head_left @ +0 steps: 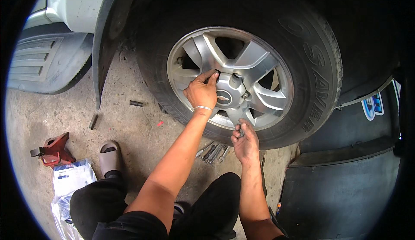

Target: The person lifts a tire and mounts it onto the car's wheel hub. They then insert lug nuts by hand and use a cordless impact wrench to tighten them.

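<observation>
Room: grey concrete floor point(114, 97) left of black rubber tyre point(309, 106)
Silver spoked metal wheel point(227, 84): shiny
Left hand point(202, 89): pinched at wheel, grasp unclear
Right hand point(246, 144): half-curled, contents unclear

Moderate daylight-like light, source out of frame. Glints on wheel spokes point(259, 62); tyre point(317, 106) top sinks into black shadow. White plastic bag point(71, 177) near washed out. Centre fairly sharp; fisheye-bent edges, black vignette, blue fringe left.
</observation>
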The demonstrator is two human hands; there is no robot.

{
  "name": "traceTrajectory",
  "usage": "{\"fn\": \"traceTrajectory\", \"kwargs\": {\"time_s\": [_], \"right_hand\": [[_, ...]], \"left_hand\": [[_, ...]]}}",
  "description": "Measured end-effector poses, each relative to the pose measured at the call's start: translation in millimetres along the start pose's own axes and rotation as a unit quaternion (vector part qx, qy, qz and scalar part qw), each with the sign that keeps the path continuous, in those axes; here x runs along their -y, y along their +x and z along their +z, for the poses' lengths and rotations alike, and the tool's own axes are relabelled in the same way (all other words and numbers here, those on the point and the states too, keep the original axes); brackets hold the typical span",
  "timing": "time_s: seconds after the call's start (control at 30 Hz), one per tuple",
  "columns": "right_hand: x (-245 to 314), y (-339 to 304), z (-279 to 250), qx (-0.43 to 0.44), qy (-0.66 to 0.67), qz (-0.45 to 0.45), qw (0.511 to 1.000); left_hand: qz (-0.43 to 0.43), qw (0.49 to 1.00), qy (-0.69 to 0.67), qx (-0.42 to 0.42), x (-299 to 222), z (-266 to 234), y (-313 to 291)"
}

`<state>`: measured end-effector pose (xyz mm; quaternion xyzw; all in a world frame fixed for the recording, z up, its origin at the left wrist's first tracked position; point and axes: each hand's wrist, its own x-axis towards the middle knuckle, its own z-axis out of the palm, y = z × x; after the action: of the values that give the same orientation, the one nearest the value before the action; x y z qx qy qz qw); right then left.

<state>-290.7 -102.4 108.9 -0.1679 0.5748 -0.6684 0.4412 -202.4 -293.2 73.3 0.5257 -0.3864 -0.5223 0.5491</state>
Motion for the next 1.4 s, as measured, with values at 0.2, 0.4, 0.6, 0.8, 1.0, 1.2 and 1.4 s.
{"fn": "traceTrajectory", "kwargs": {"time_s": [0.2, 0.4, 0.6, 0.8, 1.0, 1.2, 1.4], "right_hand": [[5.9, 9.1, 24.7, 0.007, -0.011, -0.014, 1.000], [13.2, 13.3, 38.2, 0.042, 0.026, -0.026, 0.998], [9.6, 11.3, 32.2, 0.005, 0.031, -0.009, 0.999], [6.0, 7.1, 16.5, -0.016, 0.040, -0.012, 0.999], [7.8, 4.4, 6.5, -0.015, 0.040, -0.013, 0.999], [9.1, 4.3, 2.4, -0.020, 0.043, -0.024, 0.999], [7.9, 4.4, 7.8, -0.015, 0.040, -0.013, 0.999]], "left_hand": [[0.000, 1.000, -0.020, -0.012, -4.6, -1.1, 10.2], [0.047, 0.998, 0.026, 0.028, -3.0, -7.4, 15.2], [0.021, 0.998, -0.016, 0.055, 0.8, -7.5, 16.8], [0.003, 1.000, -0.001, 0.024, -2.1, -2.3, 10.0], [0.050, 0.997, 0.064, 0.018, -5.4, -10.5, 13.8], [0.025, 0.995, -0.016, 0.097, 3.5, -14.5, 25.1], [0.016, 1.000, -0.003, 0.022, 3.4, -4.9, 12.9]]}}
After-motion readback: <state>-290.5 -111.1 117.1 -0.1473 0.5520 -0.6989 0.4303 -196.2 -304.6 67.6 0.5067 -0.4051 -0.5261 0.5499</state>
